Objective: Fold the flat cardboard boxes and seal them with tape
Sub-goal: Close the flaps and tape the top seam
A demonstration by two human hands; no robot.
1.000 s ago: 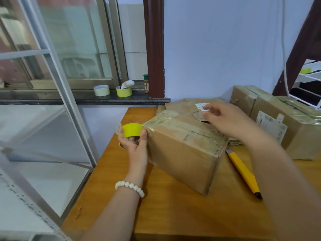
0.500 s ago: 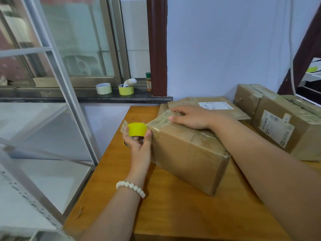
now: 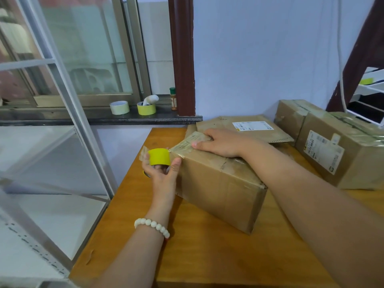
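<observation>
A folded brown cardboard box (image 3: 218, 192) stands on the wooden table (image 3: 197, 256). My left hand (image 3: 163, 175) grips a yellow roll of clear tape (image 3: 159, 156) at the box's upper left corner, and a strip of tape runs from the roll onto the box top. My right hand (image 3: 220, 145) lies on the box top near that corner, fingers pressing the tape down. Behind the box lies a flat cardboard box (image 3: 241, 127) with a white label.
Two sealed boxes (image 3: 340, 154) stand at the table's right. Two tape rolls (image 3: 119, 107) and a small bottle (image 3: 172, 99) sit on the dark window sill. A metal shelf frame (image 3: 68, 104) stands close on the left, a white rack (image 3: 367, 96) at far right.
My right hand came down from above the flat box onto the top of the box near the left corner. The yellow knife seen on the table is now hidden by my right arm.
</observation>
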